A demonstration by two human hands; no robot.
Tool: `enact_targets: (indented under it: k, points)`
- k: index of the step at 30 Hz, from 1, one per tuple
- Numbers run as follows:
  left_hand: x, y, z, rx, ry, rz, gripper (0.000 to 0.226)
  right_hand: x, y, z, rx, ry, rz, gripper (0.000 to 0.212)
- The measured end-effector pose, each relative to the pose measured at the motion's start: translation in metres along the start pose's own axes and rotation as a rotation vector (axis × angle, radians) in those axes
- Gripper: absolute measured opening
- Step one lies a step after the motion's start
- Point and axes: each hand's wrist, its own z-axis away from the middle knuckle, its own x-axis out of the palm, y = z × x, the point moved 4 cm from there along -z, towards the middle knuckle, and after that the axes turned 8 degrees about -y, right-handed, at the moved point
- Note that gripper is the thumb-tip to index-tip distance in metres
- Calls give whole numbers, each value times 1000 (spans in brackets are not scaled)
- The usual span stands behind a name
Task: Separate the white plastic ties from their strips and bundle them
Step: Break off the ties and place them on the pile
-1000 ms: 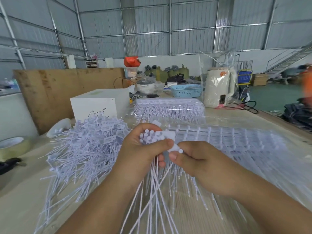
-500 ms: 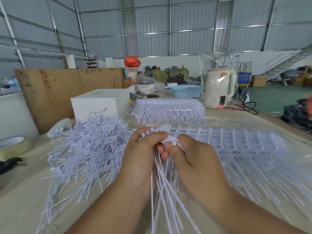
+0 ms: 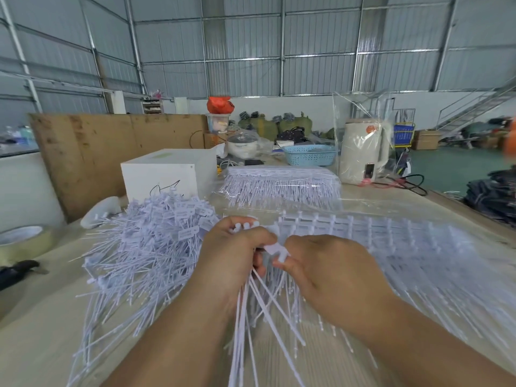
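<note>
My left hand (image 3: 231, 255) grips a bundle of loose white ties (image 3: 251, 317); their heads stick out above my fingers and their tails hang down toward me. My right hand (image 3: 324, 269) pinches the end of a strip of joined ties (image 3: 363, 233) that lies across the table to the right, right beside my left hand. A big pile of separated ties (image 3: 148, 247) lies to the left.
A white box (image 3: 167, 174) stands behind the pile. A bagged stack of tie strips (image 3: 282, 185) lies farther back, with a blue basket (image 3: 310, 155) and a wrapped white kettle (image 3: 363, 152) beyond. A tape roll (image 3: 22, 241) sits at the left edge.
Both hands have dropped slightly toward the table and stayed together at the strip's end. The bundle's tails in my left hand have fanned out.
</note>
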Motion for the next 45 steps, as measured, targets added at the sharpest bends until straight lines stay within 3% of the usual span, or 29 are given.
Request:
enact_targets:
  k: [8, 11, 15, 21, 23, 28, 31, 34, 38, 41, 45]
  points:
    - [0, 10, 5, 229, 69, -53, 25, 0, 11, -2, 175, -35, -334, 43]
    - [-13, 11, 1, 219, 121, -25, 25, -4, 18, 5, 199, 31, -398, 46]
    - [-12, 7, -1, 128, 80, 35, 25, 2, 18, 7, 175, -28, -453, 45]
    - [2, 3, 3, 130, -1, 12, 25, 9, 17, 7, 204, -30, -712, 28]
    - [1, 2, 4, 125, 8, 6, 25, 6, 16, 6, 184, -27, -617, 33]
    - [-1, -3, 3, 73, 61, 63, 23, -7, -7, 1, 13, -64, -22, 25]
    - [-5, 0, 0, 114, 122, 50, 22, -12, -10, 3, -32, 18, 20, 35]
    - [-24, 9, -7, 140, 194, 77, 19, -15, -15, 6, -104, 112, 16, 30]
    - [-39, 15, -11, 178, 181, 35, 23, -19, -7, 10, -88, 293, -248, 27]
    - [-37, 15, -12, 178, 120, -30, 23, -12, 14, 11, 58, 237, -859, 29]
    - [-24, 11, -12, 162, 14, -82, 24, -9, 25, 8, 142, 224, -1164, 27]
